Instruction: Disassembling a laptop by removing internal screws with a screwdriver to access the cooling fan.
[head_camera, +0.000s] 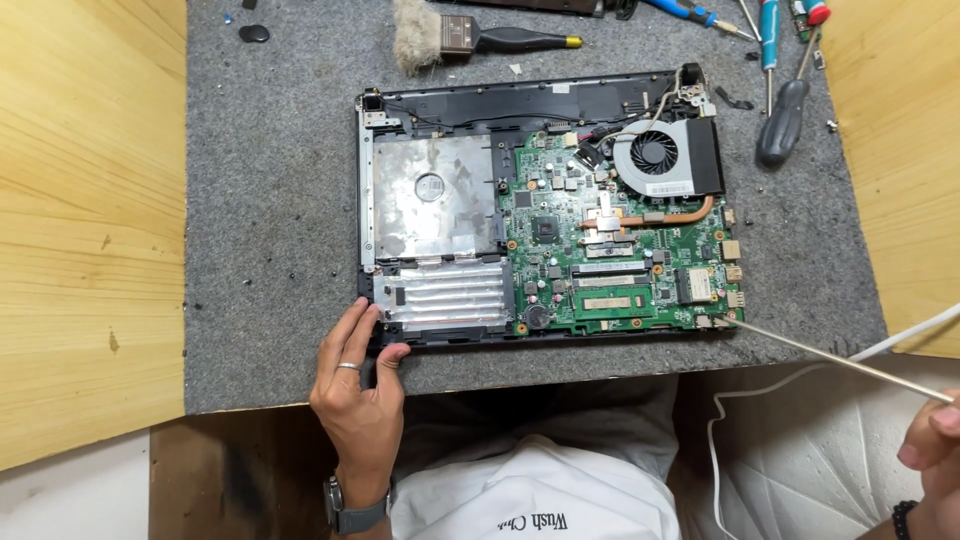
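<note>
So the left hand (358, 385) is gripping the near-left corner of the opened laptop (545, 205), fingers spread narrow along the edge and thumb hooking under the front lip, basically pinning the chassis down on the grey mat (270, 250). There's a ring on one finger and a watch on that wrist.

Up and to the right of that hand is the silver drive bay (445, 295), then the green board (620, 250) running off further right, with the fan (655, 155) sitting at the far corner away from both hands.

The right hand (935, 450) is hanging way off at the near-right, only partly in shot, pinching the back end of a long thin rod (840, 358). The rod's long axis is running up and to the left from that hand, and its tip is landing right at the near-right corner of the board, by the little ports there. So the right hand is the one working that corner, but well apart from it, reaching only through the rod; the left hand is actually touching the laptop.

A white cable (790, 385) is looping just under the rod. Screwdrivers (785, 120) and a brush (470, 38) are lying beyond the laptop on the table.
</note>
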